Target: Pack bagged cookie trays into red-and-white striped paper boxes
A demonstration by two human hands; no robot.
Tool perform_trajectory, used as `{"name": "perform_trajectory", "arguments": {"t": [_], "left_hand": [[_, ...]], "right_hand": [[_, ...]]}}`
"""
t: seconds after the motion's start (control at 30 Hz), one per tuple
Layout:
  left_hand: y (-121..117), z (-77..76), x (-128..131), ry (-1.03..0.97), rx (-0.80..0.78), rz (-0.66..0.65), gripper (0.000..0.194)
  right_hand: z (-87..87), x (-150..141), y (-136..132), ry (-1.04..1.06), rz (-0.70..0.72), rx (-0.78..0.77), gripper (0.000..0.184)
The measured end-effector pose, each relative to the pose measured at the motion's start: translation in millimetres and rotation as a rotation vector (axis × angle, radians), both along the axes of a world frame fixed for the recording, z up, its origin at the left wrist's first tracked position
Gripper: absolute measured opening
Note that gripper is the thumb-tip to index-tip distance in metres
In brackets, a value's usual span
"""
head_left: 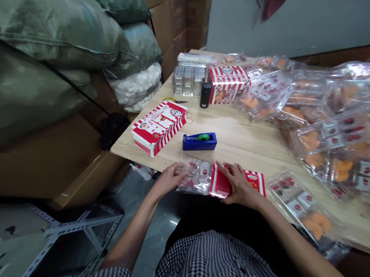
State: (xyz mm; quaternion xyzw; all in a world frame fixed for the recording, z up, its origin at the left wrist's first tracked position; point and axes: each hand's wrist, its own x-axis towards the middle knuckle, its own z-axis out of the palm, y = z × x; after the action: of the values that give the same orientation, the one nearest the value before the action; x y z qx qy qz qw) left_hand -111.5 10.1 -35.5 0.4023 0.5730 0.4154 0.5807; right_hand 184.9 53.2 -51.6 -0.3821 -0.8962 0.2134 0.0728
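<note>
At the table's near edge my left hand (173,177) has its fingers curled on the left end of a clear plastic packet (199,179). Small pale and red pieces show through the plastic. The packet's right part meets a flat red-and-white printed carton (220,183); whether it is inside or underneath I cannot tell. My right hand (239,185) grips this carton from above, thumb at the near side and fingers across its top. Just beyond stands a blue tape dispenser (199,142) with a green core. A stack of red-and-white printed cartons (159,126) lies to its left.
Many clear packets with orange pieces (342,168) are heaped on the right; one packet (303,207) lies close to my right forearm. Farther back are a black cylinder (205,95), a striped box (230,82), clear cases (190,78) and scissors (175,100). Sacks (55,33) stand left.
</note>
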Motion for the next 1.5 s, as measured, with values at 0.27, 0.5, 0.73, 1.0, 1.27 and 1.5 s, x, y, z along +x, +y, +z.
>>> {"name": "perform_trajectory", "arguments": {"t": [0.27, 0.5, 0.73, 1.0, 1.27, 1.5], "left_hand": [[4, 38.6, 7, 0.561, 0.279, -0.202, 0.030], [21, 55.6, 37, 0.551, 0.313, -0.420, 0.026], [33, 82.8, 73, 0.505, 0.504, -0.567, 0.028], [10, 110.0, 118, 0.333, 0.802, 0.106, 0.076], [21, 89.1, 151, -0.100, 0.378, -0.460, 0.035], [31, 103.1, 154, -0.226, 0.325, -0.333, 0.072]], "right_hand": [[13.4, -7, -7, 0.030, -0.063, 0.030, 0.131], [33.8, -24, -20, 0.235, -0.126, 0.114, 0.130], [40.4, -26, -17, 0.395, -0.241, 0.235, 0.128], [63.9, -12, -39, 0.692, -0.785, 0.359, 0.149], [61.4, 12, -57, 1.151, -0.905, -0.042, 0.095], [86.1, 26, -37, 1.327, -1.013, -0.184, 0.035]]}}
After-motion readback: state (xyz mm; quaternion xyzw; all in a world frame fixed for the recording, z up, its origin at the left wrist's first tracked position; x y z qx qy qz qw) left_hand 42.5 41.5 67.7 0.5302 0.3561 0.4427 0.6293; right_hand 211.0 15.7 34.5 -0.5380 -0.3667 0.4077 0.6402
